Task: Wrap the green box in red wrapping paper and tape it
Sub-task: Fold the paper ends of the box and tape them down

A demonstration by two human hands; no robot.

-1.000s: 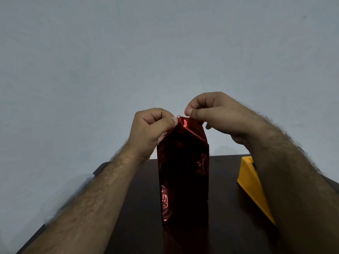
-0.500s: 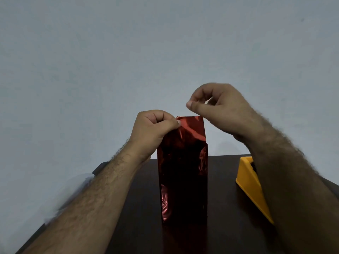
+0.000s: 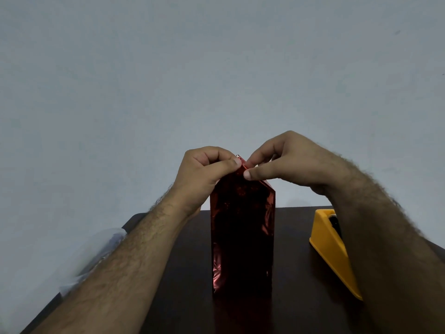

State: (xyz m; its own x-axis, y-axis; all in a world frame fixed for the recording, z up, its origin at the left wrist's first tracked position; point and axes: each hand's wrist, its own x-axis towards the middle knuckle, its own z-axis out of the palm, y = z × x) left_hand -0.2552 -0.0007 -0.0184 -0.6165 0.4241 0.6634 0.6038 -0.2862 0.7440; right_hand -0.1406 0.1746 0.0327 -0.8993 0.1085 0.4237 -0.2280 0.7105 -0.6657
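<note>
While your box stands upright mid-surface, its glossy red foil paper crinkles and catches light along the left edge, dark and smooth elsewhere. Its top tapers to a folded peak, and both grips meet there: your left hand pinches the peak from the left, your right hand pinches it from the right, thumbs nearly touching. A yellow plastic wedge-shaped dispenser sits right, partly behind your forearm, on the dark surface.
</note>
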